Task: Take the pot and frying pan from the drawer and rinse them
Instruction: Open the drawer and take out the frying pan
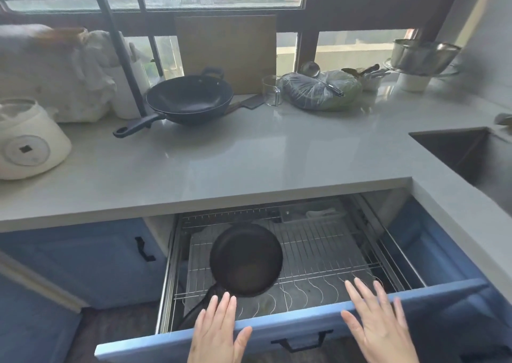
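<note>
The frying pan (246, 260) is lying in the open drawer (277, 326) just beyond the left hand (219, 332), left of the right hand (379, 321). Both hands are hovering apart, fingers straight (holding nothing). The pot (189, 99) is sitting on the counter (249, 154), well beyond both.

1. Glossy grey stone countertop (249, 152) carries a black long-handled wok (188, 100), a white rice cooker (27, 140), a clear glass jug (273, 90) and a plastic-wrapped bundle of greens (321, 91).
2. Open blue drawer (304, 324) with a wire rack (318, 249) holds a small black frying pan (246, 260).
</note>
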